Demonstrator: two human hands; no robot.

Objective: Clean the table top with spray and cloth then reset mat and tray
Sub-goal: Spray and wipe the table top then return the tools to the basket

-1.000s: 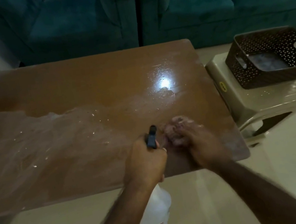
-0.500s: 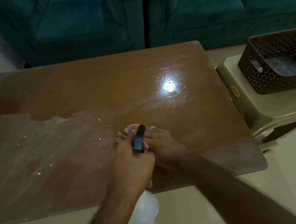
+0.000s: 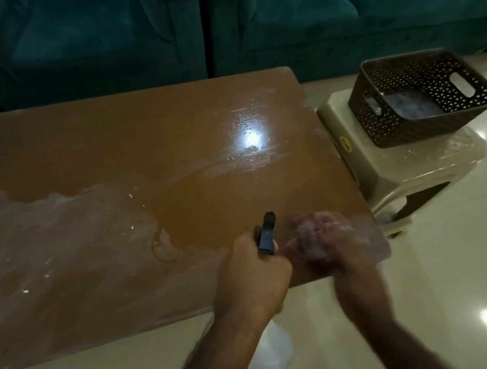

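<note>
My left hand (image 3: 251,274) gripping spray bottle (image 3: 268,362) at near bench (image 3: 101,143) edge. Right hand (image 3: 334,244) bunched around cloth (image 3: 309,237) (blurred), pressed on bench near-right corner. Basket (image 3: 419,95) on stool (image 3: 408,164), right.

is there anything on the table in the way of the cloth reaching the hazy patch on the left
Nothing visible. The cloth sits under the right hand near the table's right front corner; only bare wood lies between it and the hazy patch.
</note>
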